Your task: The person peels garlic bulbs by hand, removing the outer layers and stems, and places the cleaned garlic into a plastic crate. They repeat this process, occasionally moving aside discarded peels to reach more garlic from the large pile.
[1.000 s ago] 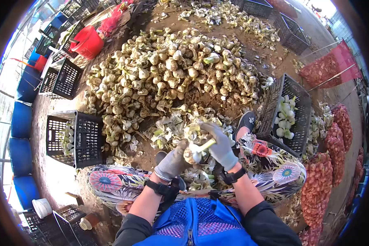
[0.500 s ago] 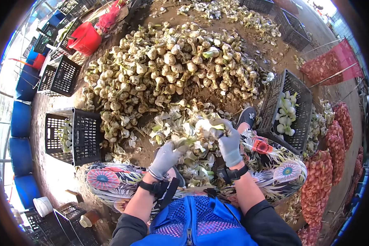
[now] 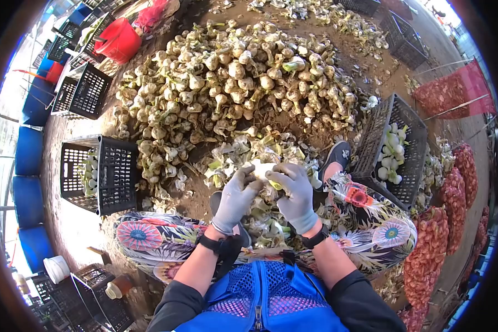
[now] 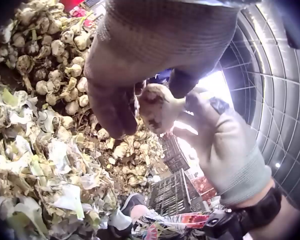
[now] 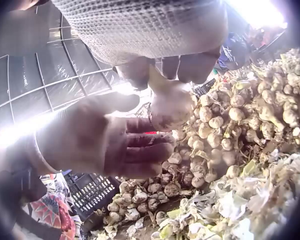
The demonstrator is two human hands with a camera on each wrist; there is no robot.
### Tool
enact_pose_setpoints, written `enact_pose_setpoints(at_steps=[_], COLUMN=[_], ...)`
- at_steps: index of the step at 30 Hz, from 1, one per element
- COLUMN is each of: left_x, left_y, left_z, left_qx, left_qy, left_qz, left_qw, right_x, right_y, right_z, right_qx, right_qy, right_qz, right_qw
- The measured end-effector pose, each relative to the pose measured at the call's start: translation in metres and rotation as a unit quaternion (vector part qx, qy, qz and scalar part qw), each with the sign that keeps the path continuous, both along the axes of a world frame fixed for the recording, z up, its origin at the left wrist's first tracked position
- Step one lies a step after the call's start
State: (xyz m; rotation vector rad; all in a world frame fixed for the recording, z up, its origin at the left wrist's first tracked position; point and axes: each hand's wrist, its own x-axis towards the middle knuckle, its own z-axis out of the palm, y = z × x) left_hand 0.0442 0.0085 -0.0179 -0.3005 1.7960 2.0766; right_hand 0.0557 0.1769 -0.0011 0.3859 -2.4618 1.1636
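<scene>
Both hands wear pale grey gloves and meet low in front of the body. A garlic bulb (image 4: 155, 107) with brown patches is between them, its stem pinched in the fingers and thumb of my right hand (image 3: 294, 193). My left hand (image 3: 235, 199) is close against the bulb from the other side. In the right wrist view, its fingers (image 5: 145, 152) lie fairly straight along the bulb's underside, thumb apart from them. Loose garlic skins (image 3: 249, 149) heap below the hands. Beyond lies a large pile of unpeeled garlic (image 3: 238, 72).
Black crates with cleaned white bulbs stand to the left (image 3: 116, 177) and right (image 3: 365, 149). A red bucket (image 3: 119, 41) is at the far left. Filled red net bags (image 3: 426, 243) line the right side. My knees in patterned trousers (image 3: 144, 238) flank the hands.
Half a second ago the hands were spread apart; now they have come together around the bulb. A second ago both hands were on a bulb with its stem pointing right.
</scene>
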Motion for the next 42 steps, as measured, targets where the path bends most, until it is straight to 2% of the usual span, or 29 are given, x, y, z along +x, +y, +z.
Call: enact_pose_setpoints(at_steps=[1,3,4,6,8,11,13,15,17,19,21,23,25,27,28,30,33,35,36,41,42], left_x=[-0.002,-0.005,-0.005,-0.003,-0.001,0.001,0.001,-0.002,-0.002,0.004,0.005,0.003,-0.001,-0.003,-0.002,0.001,0.003,0.000,0.002,0.002,0.004], left_y=[0.000,-0.001,0.001,-0.008,-0.013,-0.013,-0.010,-0.009,-0.008,-0.008,-0.012,-0.014,-0.015,-0.011,-0.008,-0.013,-0.016,-0.019,-0.015,-0.008,-0.008], left_z=[0.005,0.012,0.010,-0.017,-0.014,-0.010,-0.013,-0.011,-0.002,-0.011,-0.014,0.004,0.008,-0.003,0.000,-0.007,-0.011,-0.007,-0.006,0.013,0.011], left_qx=[0.000,-0.096,-0.055,-0.043,0.003,0.049,0.006,-0.165,-0.179,-0.011,0.028,0.152,0.159,0.086,0.089,0.089,0.062,-0.055,-0.072,-0.098,-0.085], left_qy=[0.000,0.045,0.029,0.023,-0.024,-0.014,-0.003,-0.021,-0.035,-0.074,-0.080,-0.118,-0.141,-0.048,-0.029,-0.050,-0.072,-0.082,-0.026,-0.039,-0.042], left_qz=[0.003,-0.053,-0.020,-0.003,0.030,0.049,0.041,-0.095,-0.117,-0.007,-0.006,0.015,0.007,-0.044,-0.029,-0.009,0.026,-0.042,-0.034,-0.083,-0.074], left_qw=[1.000,0.993,0.998,0.999,0.999,0.997,0.999,0.981,0.976,0.997,0.996,0.981,0.977,0.994,0.995,0.995,0.995,0.994,0.997,0.991,0.993], right_x=[0.001,0.002,0.001,0.002,0.002,0.001,0.001,0.002,0.002,0.003,0.002,0.001,0.002,0.002,0.003,0.005,0.001,-0.001,-0.001,0.001,0.004], right_y=[-0.003,-0.009,-0.010,-0.010,-0.007,-0.002,-0.004,-0.010,-0.014,-0.016,-0.010,-0.007,-0.008,-0.013,-0.014,-0.013,-0.001,0.001,-0.001,-0.005,-0.004], right_z=[0.003,0.009,0.009,0.004,0.000,0.000,0.004,0.005,0.004,0.001,-0.001,0.004,0.001,0.002,0.000,-0.005,-0.008,-0.006,-0.003,-0.002,-0.005], right_qx=[0.000,0.027,0.020,-0.014,-0.049,-0.050,-0.023,0.008,0.038,-0.021,-0.035,-0.024,-0.010,-0.003,-0.003,-0.089,-0.126,-0.104,-0.088,-0.041,-0.172], right_qy=[0.000,-0.003,0.001,-0.002,-0.005,-0.029,-0.012,-0.006,0.001,0.017,-0.006,-0.015,-0.010,-0.009,-0.009,-0.069,-0.106,-0.098,-0.082,-0.031,-0.119], right_qz=[0.003,0.025,0.027,0.019,0.008,-0.028,-0.021,-0.006,0.008,-0.011,-0.029,-0.045,-0.045,-0.017,-0.015,-0.058,-0.083,-0.090,-0.084,-0.076,-0.102], right_qw=[1.000,0.999,0.999,1.000,0.999,0.998,0.999,1.000,0.999,1.000,0.999,0.999,0.999,1.000,1.000,0.992,0.983,0.986,0.989,0.996,0.973])
